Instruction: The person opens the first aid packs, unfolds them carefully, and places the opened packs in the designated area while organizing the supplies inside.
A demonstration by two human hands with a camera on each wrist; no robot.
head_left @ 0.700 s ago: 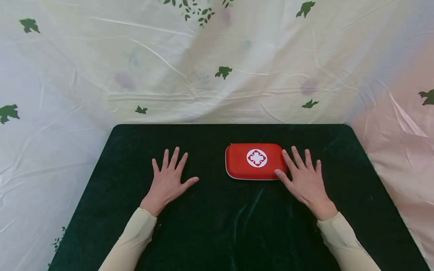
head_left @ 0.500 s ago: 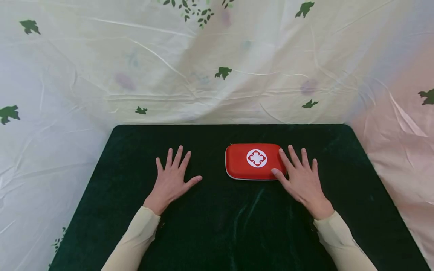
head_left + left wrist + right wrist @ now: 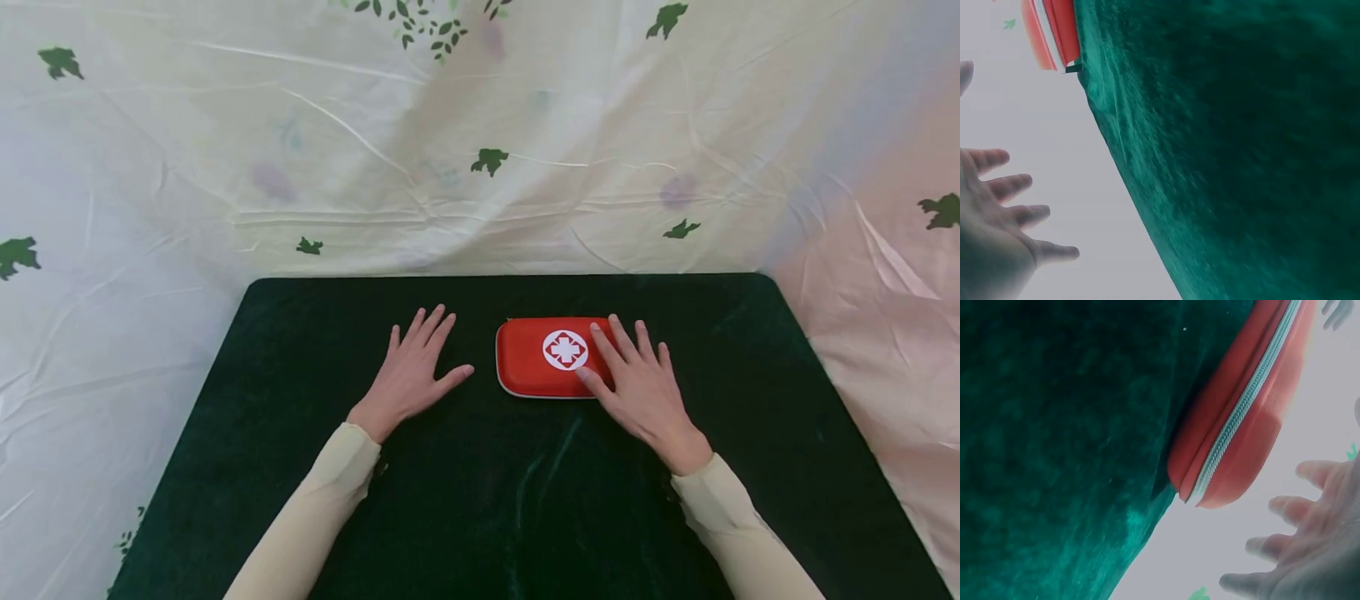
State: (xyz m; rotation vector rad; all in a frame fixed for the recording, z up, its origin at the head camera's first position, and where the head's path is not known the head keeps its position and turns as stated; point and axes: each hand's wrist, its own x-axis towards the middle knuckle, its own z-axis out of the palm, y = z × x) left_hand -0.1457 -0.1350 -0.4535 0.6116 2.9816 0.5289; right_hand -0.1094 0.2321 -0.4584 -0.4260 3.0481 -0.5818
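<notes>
hovering above the right end of the red case point(image 3: 527, 360), your right hand point(image 3: 642, 387) has spread fingers, grasping nothing; your left hand point(image 3: 409, 369), near the case's left end, is likewise spread and holds nothing. the case lies flat on the green tabletop point(image 3: 465, 500). pushing from one side alone could, i'd judge, make the case skid or swing aside.

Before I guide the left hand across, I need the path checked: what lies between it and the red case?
Nothing but bare dark green table surface shows between the left hand and the red case, in the head view.
</notes>
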